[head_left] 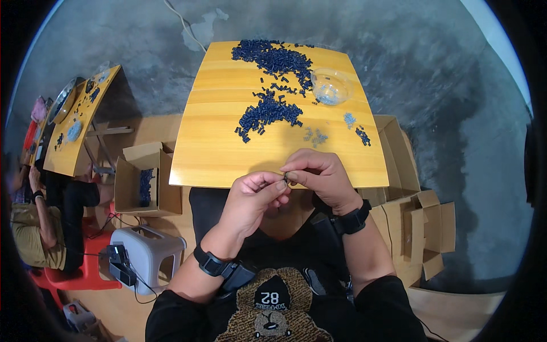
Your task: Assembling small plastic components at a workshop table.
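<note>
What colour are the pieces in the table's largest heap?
The pieces are dark blue; see the head view.

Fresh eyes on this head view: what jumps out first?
Probably the big heap of small dark-blue pieces at the far side of the yellow table, with a smaller heap nearer the middle. Then the left hand and right hand, meeting at the table's near edge around a small dark piece. Last, the clear bowl at the far right, holding pale bits.
</note>
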`<state>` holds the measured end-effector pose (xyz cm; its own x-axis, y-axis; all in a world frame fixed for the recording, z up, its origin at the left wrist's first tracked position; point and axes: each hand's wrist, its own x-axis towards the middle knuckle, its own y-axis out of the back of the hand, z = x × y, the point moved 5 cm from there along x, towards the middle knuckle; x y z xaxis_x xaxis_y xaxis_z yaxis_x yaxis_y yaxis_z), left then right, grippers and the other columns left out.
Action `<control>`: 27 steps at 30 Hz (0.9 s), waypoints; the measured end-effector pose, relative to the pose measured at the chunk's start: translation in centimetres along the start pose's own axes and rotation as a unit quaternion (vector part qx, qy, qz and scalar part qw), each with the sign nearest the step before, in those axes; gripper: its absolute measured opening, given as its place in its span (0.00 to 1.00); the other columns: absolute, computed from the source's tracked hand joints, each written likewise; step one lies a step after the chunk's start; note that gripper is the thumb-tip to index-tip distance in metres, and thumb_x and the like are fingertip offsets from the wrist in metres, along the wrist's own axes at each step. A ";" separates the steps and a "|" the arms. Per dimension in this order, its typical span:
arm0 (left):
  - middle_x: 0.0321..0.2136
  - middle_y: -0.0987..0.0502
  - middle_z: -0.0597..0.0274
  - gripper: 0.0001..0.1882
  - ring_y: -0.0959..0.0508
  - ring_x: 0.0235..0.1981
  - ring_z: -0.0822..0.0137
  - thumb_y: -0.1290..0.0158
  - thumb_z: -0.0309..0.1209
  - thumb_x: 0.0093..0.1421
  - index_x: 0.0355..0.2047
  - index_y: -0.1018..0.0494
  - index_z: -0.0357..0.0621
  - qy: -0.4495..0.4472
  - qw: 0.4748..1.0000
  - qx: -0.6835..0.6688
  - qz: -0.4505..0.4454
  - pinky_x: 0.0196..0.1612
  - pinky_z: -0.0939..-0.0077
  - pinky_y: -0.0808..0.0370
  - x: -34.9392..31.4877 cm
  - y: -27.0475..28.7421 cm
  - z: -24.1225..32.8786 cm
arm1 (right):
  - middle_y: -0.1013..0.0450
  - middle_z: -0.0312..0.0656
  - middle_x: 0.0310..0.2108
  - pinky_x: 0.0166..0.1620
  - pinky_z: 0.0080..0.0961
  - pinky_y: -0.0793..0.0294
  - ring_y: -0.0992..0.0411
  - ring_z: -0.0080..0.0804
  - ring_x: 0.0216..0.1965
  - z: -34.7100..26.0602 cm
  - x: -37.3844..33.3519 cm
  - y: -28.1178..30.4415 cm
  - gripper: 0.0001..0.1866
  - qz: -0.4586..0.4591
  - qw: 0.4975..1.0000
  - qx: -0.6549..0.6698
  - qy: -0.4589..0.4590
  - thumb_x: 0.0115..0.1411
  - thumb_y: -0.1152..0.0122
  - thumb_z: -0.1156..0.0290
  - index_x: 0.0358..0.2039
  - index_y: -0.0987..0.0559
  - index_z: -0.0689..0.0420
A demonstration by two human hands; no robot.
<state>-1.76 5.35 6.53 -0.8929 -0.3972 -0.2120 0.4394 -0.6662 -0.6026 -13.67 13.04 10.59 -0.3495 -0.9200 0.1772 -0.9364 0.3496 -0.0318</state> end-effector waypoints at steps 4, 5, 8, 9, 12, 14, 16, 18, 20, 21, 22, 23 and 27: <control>0.26 0.23 0.63 0.05 0.24 0.24 0.75 0.47 0.25 0.56 0.34 0.26 0.38 0.011 1.000 -0.002 -0.007 0.27 0.88 0.30 -0.2 -0.1 -0.1 | 0.28 0.37 0.30 0.37 0.16 0.31 0.30 0.22 0.33 0.5 -0.3 0.0 0.06 0.009 0.999 0.032 0.001 0.52 0.41 0.79 0.32 0.21 0.62; 0.26 0.23 0.63 0.05 0.24 0.25 0.76 0.47 0.24 0.56 0.34 0.26 0.38 0.006 1.000 -0.003 -0.005 0.27 0.88 0.30 -0.3 0.0 -0.1 | 0.28 0.37 0.30 0.37 0.16 0.31 0.30 0.22 0.33 0.5 -0.3 -0.1 0.06 0.009 0.999 0.032 0.001 0.52 0.41 0.79 0.32 0.21 0.62; 0.26 0.23 0.63 0.05 0.25 0.25 0.76 0.47 0.25 0.56 0.34 0.26 0.38 -0.001 1.000 -0.005 0.003 0.28 0.88 0.30 -0.5 0.2 -0.3 | 0.28 0.38 0.30 0.37 0.16 0.31 0.30 0.22 0.33 0.3 -0.4 -0.5 0.06 0.004 1.000 0.003 0.006 0.52 0.41 0.79 0.32 0.21 0.62; 0.26 0.23 0.63 0.05 0.25 0.25 0.76 0.47 0.25 0.56 0.34 0.26 0.38 -0.005 1.000 -0.005 0.008 0.27 0.88 0.31 -0.4 0.3 -0.2 | 0.28 0.38 0.30 0.37 0.16 0.31 0.30 0.23 0.33 0.3 -0.3 -0.6 0.06 0.005 1.000 -0.016 0.006 0.52 0.41 0.79 0.32 0.21 0.62; 0.26 0.24 0.63 0.05 0.25 0.24 0.77 0.47 0.25 0.56 0.33 0.26 0.38 -0.002 1.000 -0.013 0.004 0.27 0.89 0.31 -0.3 0.6 -0.4 | 0.28 0.39 0.31 0.37 0.17 0.31 0.30 0.24 0.33 0.9 -0.3 -0.6 0.06 0.012 0.999 -0.039 0.012 0.52 0.41 0.79 0.32 0.21 0.63; 0.26 0.23 0.63 0.05 0.25 0.24 0.77 0.47 0.25 0.56 0.33 0.26 0.38 0.000 1.000 -0.007 0.007 0.27 0.89 0.31 -0.3 0.6 -0.3 | 0.27 0.40 0.31 0.37 0.18 0.32 0.30 0.25 0.34 1.1 -0.3 -0.5 0.06 0.020 0.999 -0.044 0.018 0.52 0.41 0.80 0.32 0.21 0.63; 0.26 0.23 0.63 0.05 0.25 0.24 0.77 0.47 0.25 0.56 0.33 0.26 0.38 0.003 1.000 -0.001 0.012 0.27 0.89 0.31 -0.4 0.7 -0.2 | 0.28 0.38 0.31 0.35 0.15 0.30 0.29 0.22 0.33 1.2 -0.4 -0.8 0.07 0.012 1.000 0.019 0.003 0.53 0.41 0.78 0.33 0.21 0.63; 0.26 0.23 0.63 0.05 0.25 0.24 0.77 0.47 0.25 0.56 0.33 0.26 0.38 -0.012 1.000 0.018 -0.001 0.27 0.89 0.31 -0.5 0.6 0.1 | 0.28 0.38 0.32 0.35 0.15 0.30 0.29 0.22 0.33 1.0 -0.2 -0.8 0.07 0.003 1.000 0.014 0.012 0.53 0.41 0.78 0.33 0.21 0.63; 0.26 0.23 0.63 0.05 0.25 0.24 0.77 0.47 0.25 0.56 0.33 0.26 0.38 -0.018 1.000 0.014 0.003 0.27 0.89 0.31 -0.5 0.7 0.1 | 0.28 0.38 0.32 0.34 0.15 0.29 0.29 0.21 0.33 0.9 -0.2 -1.0 0.07 -0.006 1.000 0.008 0.022 0.53 0.41 0.78 0.34 0.22 0.63; 0.26 0.23 0.63 0.04 0.25 0.24 0.77 0.47 0.24 0.56 0.33 0.26 0.38 -0.025 1.000 0.011 0.008 0.27 0.89 0.31 -0.6 0.7 0.2 | 0.28 0.39 0.32 0.35 0.15 0.29 0.29 0.22 0.33 0.9 -0.1 -1.1 0.07 -0.008 0.999 0.007 0.030 0.53 0.41 0.78 0.34 0.22 0.63; 0.26 0.23 0.63 0.04 0.25 0.24 0.77 0.47 0.24 0.56 0.33 0.26 0.38 -0.026 1.000 0.011 0.008 0.27 0.89 0.31 -0.5 0.7 0.2 | 0.28 0.39 0.33 0.35 0.16 0.29 0.29 0.22 0.33 0.9 -0.1 -1.1 0.07 -0.010 0.999 0.006 0.038 0.53 0.41 0.78 0.34 0.22 0.63; 0.26 0.23 0.63 0.04 0.25 0.24 0.77 0.47 0.24 0.56 0.33 0.26 0.38 -0.029 0.999 0.012 0.011 0.27 0.89 0.30 -0.5 0.9 0.2 | 0.28 0.39 0.33 0.35 0.16 0.29 0.29 0.22 0.33 1.1 0.1 -1.1 0.07 -0.010 0.999 0.006 0.039 0.53 0.41 0.78 0.34 0.22 0.63; 0.26 0.23 0.62 0.05 0.25 0.24 0.76 0.48 0.24 0.57 0.34 0.27 0.37 -0.039 0.999 -0.017 0.017 0.27 0.88 0.29 -0.2 1.2 0.2 | 0.28 0.40 0.33 0.36 0.19 0.30 0.29 0.25 0.34 0.8 0.1 -1.9 0.09 0.011 0.992 -0.085 0.088 0.52 0.43 0.80 0.35 0.22 0.62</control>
<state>-1.02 4.54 6.04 -0.8666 -0.4681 -0.1731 0.4645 -0.6299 -0.6225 -11.97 12.13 9.88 -0.3443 -0.8723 0.3473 -0.9045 0.4073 0.1262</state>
